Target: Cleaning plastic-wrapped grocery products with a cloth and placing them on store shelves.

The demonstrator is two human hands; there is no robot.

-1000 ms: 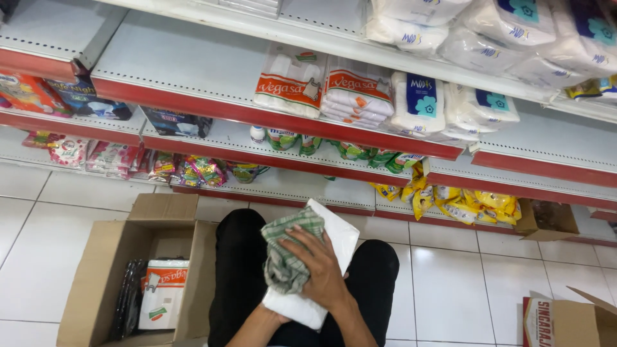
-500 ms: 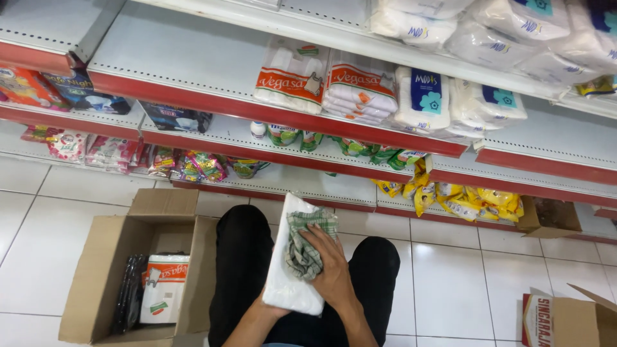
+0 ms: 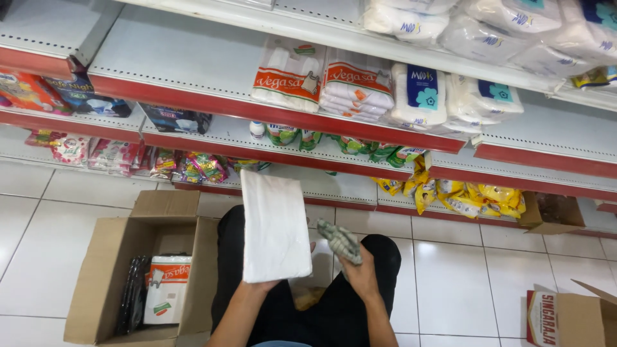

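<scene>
**White pack held up, cloth in the other hand**

The person crouches on the white tiled floor (image 3: 463,283) in front of red-edged white metal store shelves (image 3: 193,96). The left hand (image 3: 260,286) grips the bottom edge of a flat white rectangular plastic-wrapped pack (image 3: 273,225) and holds it upright, its broad face turned toward the camera; most of the hand is hidden behind the pack, so only the wrist and the closed grip at the lower edge can be made out. The right hand (image 3: 360,273) is closed around a crumpled grey-green checked cloth (image 3: 340,241), which sticks up out of the fist just beside the pack's right edge without touching it.

To the person's left an open brown cardboard box (image 3: 103,270) stands on the floor, holding a white printed packet (image 3: 166,289) and dark flat packs (image 3: 133,299) set on edge. On the middle shelf above lie stacked white bags with orange bands (image 3: 324,80) and white soft packs with blue labels (image 3: 421,93). Yellow snack packets (image 3: 463,196) sit on the lowest shelf, and a second cardboard box (image 3: 569,315) stands at the lower right.
</scene>
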